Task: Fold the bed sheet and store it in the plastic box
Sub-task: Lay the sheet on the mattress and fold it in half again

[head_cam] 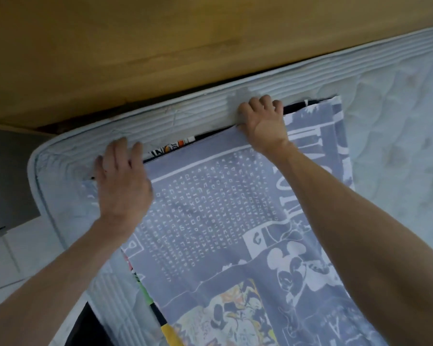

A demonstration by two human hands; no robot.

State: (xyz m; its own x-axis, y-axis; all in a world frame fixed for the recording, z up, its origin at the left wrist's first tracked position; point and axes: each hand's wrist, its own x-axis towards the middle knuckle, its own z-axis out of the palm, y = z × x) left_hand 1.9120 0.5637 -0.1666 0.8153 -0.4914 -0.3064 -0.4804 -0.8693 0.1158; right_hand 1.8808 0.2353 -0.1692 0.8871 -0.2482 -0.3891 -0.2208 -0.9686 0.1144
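Head view looks down on a quilted white mattress (398,126) against a wooden board (160,46); on it lies the folded bed sheet (223,221), greyish cartoon-printed cloth. Left hand (123,183) rests flat, fingers relaxed, on its far corner; right hand (263,121) pinches the far edge with curled fingers.

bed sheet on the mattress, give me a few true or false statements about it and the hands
1. The bed sheet lies on a white quilted mattress. True.
2. The right hand has its fingers curled at the sheet's far edge. True.
3. The left hand is clenched in a fist, well clear of the sheet. False: its fingers are straight and it rests at the sheet's far left corner.
4. The sheet is already inside a plastic box. False: it lies spread on the mattress and no box is identifiable.
5. The sheet's upper side is greyish blue with white cartoon print. True.
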